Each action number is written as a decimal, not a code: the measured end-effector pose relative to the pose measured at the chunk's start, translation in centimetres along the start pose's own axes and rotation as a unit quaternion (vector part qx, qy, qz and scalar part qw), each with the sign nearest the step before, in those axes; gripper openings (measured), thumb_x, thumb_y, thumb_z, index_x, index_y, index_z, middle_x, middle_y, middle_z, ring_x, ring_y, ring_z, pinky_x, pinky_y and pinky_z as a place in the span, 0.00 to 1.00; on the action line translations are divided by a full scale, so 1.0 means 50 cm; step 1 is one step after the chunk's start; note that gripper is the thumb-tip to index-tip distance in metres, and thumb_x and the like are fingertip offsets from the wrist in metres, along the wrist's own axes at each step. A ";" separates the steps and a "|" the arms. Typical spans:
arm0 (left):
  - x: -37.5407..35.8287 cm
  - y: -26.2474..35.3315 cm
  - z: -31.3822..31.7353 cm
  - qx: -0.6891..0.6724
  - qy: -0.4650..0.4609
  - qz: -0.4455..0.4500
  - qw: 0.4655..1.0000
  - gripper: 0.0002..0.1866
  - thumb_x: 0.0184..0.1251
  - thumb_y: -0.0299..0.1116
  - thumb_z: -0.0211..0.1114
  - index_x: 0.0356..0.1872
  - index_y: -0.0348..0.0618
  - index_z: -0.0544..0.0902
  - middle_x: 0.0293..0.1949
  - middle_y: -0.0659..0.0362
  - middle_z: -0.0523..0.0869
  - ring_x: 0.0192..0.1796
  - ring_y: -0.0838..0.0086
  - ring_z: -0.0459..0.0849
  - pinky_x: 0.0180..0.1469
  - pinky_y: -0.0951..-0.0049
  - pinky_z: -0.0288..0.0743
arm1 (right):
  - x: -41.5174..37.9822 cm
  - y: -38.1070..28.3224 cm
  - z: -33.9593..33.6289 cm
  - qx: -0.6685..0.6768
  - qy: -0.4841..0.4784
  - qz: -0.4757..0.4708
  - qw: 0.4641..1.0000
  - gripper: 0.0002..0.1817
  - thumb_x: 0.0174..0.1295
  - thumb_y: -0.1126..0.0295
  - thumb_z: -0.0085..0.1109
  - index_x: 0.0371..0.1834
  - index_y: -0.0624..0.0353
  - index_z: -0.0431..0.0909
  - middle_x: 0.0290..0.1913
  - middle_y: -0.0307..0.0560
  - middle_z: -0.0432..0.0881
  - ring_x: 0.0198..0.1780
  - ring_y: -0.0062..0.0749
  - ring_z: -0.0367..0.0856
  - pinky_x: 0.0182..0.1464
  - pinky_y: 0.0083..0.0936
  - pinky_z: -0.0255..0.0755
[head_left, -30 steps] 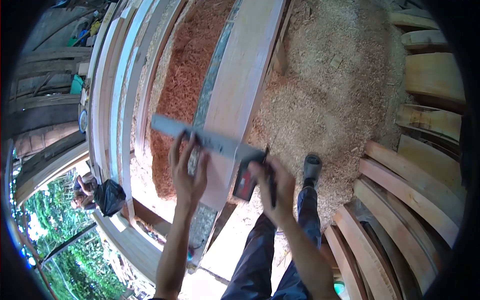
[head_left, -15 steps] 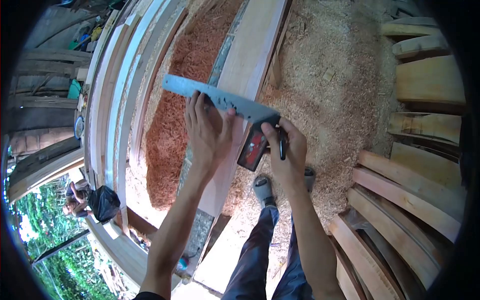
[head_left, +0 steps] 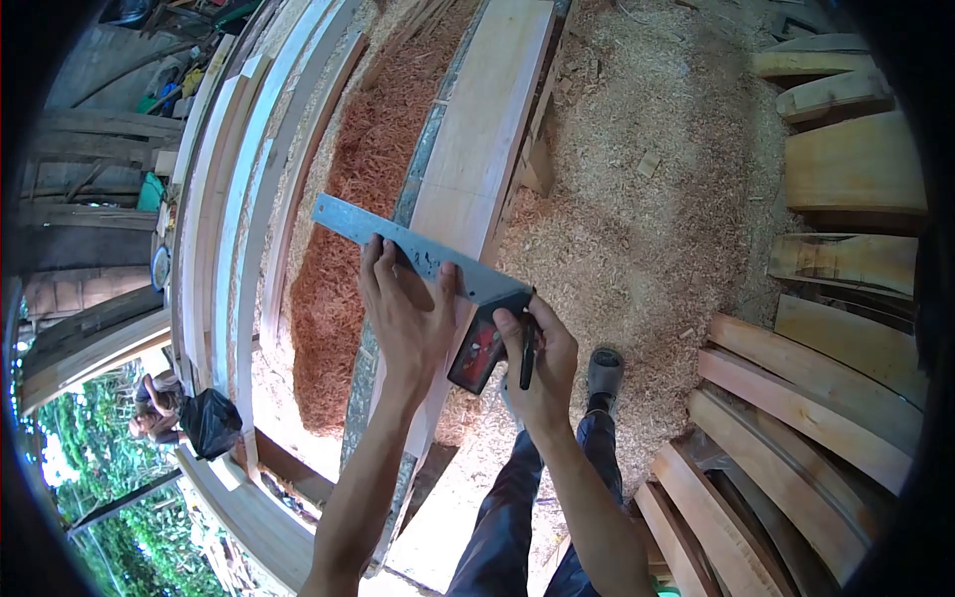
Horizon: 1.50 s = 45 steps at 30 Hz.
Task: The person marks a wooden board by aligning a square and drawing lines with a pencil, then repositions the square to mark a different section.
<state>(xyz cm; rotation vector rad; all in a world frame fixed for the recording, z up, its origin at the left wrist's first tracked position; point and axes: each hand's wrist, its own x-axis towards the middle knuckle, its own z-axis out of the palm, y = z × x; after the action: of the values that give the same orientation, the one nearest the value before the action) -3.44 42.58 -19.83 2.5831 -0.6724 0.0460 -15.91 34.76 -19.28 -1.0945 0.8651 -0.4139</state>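
Note:
A metal try square (head_left: 428,254) with a dark, red-marked handle lies slanted above a long pale board (head_left: 476,129). My left hand (head_left: 406,313) is on the blade, its fingers over the far edge and the thumb on the face. My right hand (head_left: 542,363) grips the corner where blade and handle meet, and a black pen (head_left: 527,356) is also held between its fingers. A thin line crosses the board beyond the blade. Whether the square touches the board I cannot tell.
Reddish shavings (head_left: 328,298) lie left of the board, with long planks (head_left: 234,199) beyond. Curved timbers (head_left: 796,448) are stacked at the right. Sawdust (head_left: 647,229) covers the floor. A person (head_left: 154,406) sits at the lower left beside a black bag (head_left: 210,423).
Both hands and the square have moved down and slightly left in the view. My right foot shows more fully, while the left is now mostly hidden behind my right hand.

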 end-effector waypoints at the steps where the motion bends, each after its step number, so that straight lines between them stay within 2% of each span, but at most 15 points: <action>1: -0.001 0.000 -0.001 0.001 0.000 0.001 1.000 0.36 0.65 0.46 0.68 0.63 0.29 0.66 0.70 0.41 0.62 0.73 0.48 0.61 0.73 0.54 0.58 | 0.001 0.000 0.002 0.011 0.002 -0.002 1.000 0.13 0.71 0.65 0.58 0.46 0.65 0.78 0.34 0.39 0.81 0.35 0.16 0.75 0.38 0.18 0.70; 7: 0.012 0.001 -0.001 0.036 -0.022 0.034 0.999 0.41 0.65 0.49 0.67 0.69 0.29 0.62 0.73 0.40 0.59 0.76 0.48 0.57 0.75 0.54 0.54 | 0.035 0.000 0.004 0.020 0.002 -0.030 0.999 0.14 0.71 0.63 0.58 0.46 0.65 0.78 0.34 0.40 0.81 0.36 0.18 0.76 0.37 0.19 0.71; 9: 0.023 0.004 0.006 0.016 -0.012 -0.003 1.000 0.47 0.61 0.54 0.68 0.70 0.28 0.60 0.73 0.38 0.59 0.76 0.46 0.57 0.75 0.52 0.51 | 0.048 -0.002 0.006 0.020 -0.005 -0.026 0.999 0.15 0.71 0.62 0.58 0.47 0.65 0.78 0.34 0.40 0.81 0.36 0.18 0.77 0.37 0.19 0.72; 18: 0.031 0.005 0.018 0.026 0.005 -0.028 0.999 0.48 0.62 0.58 0.65 0.70 0.26 0.60 0.73 0.38 0.60 0.76 0.48 0.56 0.76 0.52 0.49 | 0.075 -0.022 0.005 0.005 -0.032 0.021 0.999 0.16 0.70 0.62 0.58 0.49 0.65 0.79 0.35 0.41 0.82 0.38 0.19 0.78 0.38 0.20 0.73; 20: 0.032 0.006 0.017 0.027 0.006 -0.028 0.999 0.48 0.62 0.58 0.65 0.70 0.26 0.60 0.73 0.38 0.60 0.76 0.48 0.56 0.76 0.52 0.48 | 0.083 -0.009 0.010 0.024 -0.023 -0.007 0.999 0.15 0.70 0.62 0.58 0.49 0.65 0.79 0.35 0.41 0.82 0.38 0.19 0.78 0.38 0.19 0.73; 29: 0.030 0.014 0.014 0.024 0.005 -0.041 0.999 0.49 0.62 0.59 0.65 0.71 0.27 0.59 0.73 0.39 0.60 0.77 0.49 0.56 0.77 0.51 0.45 | 0.081 -0.033 0.001 -0.005 -0.041 0.023 0.999 0.14 0.70 0.65 0.59 0.50 0.65 0.79 0.35 0.41 0.82 0.36 0.18 0.78 0.36 0.20 0.74; 36: 0.027 0.015 0.008 0.018 -0.003 -0.037 0.999 0.49 0.61 0.59 0.65 0.70 0.28 0.60 0.73 0.39 0.60 0.77 0.49 0.55 0.77 0.51 0.43 | 0.071 -0.025 0.005 0.006 -0.033 0.001 0.999 0.16 0.71 0.63 0.58 0.52 0.66 0.78 0.36 0.41 0.82 0.37 0.17 0.79 0.35 0.17 0.75; 39: 0.026 0.017 0.008 0.017 -0.003 -0.039 0.999 0.48 0.62 0.58 0.65 0.70 0.28 0.60 0.73 0.39 0.60 0.77 0.48 0.55 0.77 0.52 0.43 | 0.068 -0.033 0.008 0.056 -0.018 0.032 0.998 0.14 0.70 0.66 0.59 0.48 0.67 0.80 0.35 0.38 0.82 0.37 0.15 0.75 0.40 0.15 0.69; 41: 0.028 0.016 0.009 0.017 -0.004 -0.038 0.999 0.48 0.62 0.58 0.65 0.70 0.27 0.59 0.73 0.39 0.60 0.76 0.48 0.55 0.77 0.52 0.43 | 0.068 -0.027 0.007 0.026 -0.027 0.010 0.999 0.18 0.71 0.62 0.58 0.53 0.67 0.77 0.36 0.41 0.82 0.37 0.17 0.79 0.37 0.17 0.75; 45: 0.028 0.013 0.009 0.003 -0.008 -0.039 0.999 0.48 0.62 0.56 0.66 0.70 0.27 0.59 0.72 0.39 0.60 0.76 0.47 0.56 0.77 0.52 0.44 | 0.068 -0.024 0.008 0.028 -0.022 0.014 0.999 0.18 0.71 0.62 0.58 0.54 0.66 0.77 0.36 0.41 0.82 0.37 0.17 0.78 0.37 0.17 0.74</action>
<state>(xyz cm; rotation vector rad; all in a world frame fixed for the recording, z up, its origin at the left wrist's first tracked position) -2.53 41.22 -19.73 2.6156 -0.5766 0.0021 -13.39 32.19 -19.50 -1.0365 0.8235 -0.3869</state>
